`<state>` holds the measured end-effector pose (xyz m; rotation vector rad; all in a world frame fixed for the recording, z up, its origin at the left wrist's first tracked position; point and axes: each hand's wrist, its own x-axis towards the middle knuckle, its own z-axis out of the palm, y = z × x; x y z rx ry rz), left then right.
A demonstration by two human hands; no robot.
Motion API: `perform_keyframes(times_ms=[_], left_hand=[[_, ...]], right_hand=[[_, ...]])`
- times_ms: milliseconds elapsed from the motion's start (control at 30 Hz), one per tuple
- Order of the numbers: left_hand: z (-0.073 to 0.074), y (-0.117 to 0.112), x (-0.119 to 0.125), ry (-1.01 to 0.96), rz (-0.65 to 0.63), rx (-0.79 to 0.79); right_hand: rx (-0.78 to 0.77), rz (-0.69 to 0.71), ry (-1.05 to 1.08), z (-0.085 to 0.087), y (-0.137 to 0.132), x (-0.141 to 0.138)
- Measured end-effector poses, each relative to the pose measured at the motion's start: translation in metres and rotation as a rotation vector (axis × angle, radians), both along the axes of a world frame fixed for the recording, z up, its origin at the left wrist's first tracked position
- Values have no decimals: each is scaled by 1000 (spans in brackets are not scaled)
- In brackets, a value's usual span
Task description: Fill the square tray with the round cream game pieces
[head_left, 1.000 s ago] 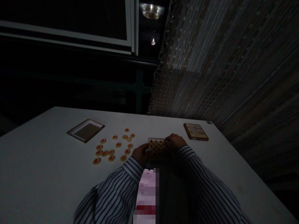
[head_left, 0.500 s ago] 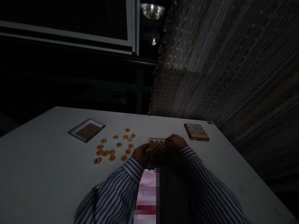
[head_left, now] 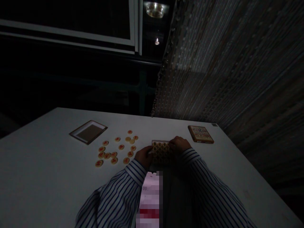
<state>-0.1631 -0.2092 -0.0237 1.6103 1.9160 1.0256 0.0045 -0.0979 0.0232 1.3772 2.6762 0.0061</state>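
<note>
Rows of round Chinese chess pieces (head_left: 161,149) with dark characters fill a small, shallow box (head_left: 160,141) in front of me. On its left side my left hand (head_left: 143,156) is closed, thumb and fingers on the edge. My right hand (head_left: 180,144) grips the far right corner, its fingers curled and partly hidden in shadow. To the left, several loose pieces with red characters (head_left: 114,160) are scattered over the white table (head_left: 52,177). Two pale pieces near the back of that group, one of them a plain disc (head_left: 132,142), show no character.
An open, shallow box part (head_left: 78,132) lies at the back left. A printed box (head_left: 201,134) rests at the back right. A lit phone-like screen (head_left: 148,190) sits between my forearms. Beyond the table's right and back edge hangs a string curtain (head_left: 190,79). The room is dim.
</note>
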Motion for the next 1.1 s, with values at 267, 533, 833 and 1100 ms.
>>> perform_keyframes(times_ms=[267,533,833,1100], left_hand=[[-2,1,0,-37,-2,7],[2,0,1,-26,12,-21],[3,1,1,0,17,-23],[3,1,1,-2,27,-21]], right_hand=[[-7,-2,-10,-2,2,0],[0,2,-25,-1,1,0],[3,10,-21,-2,1,1],[-11,4,-8,-1,1,1]])
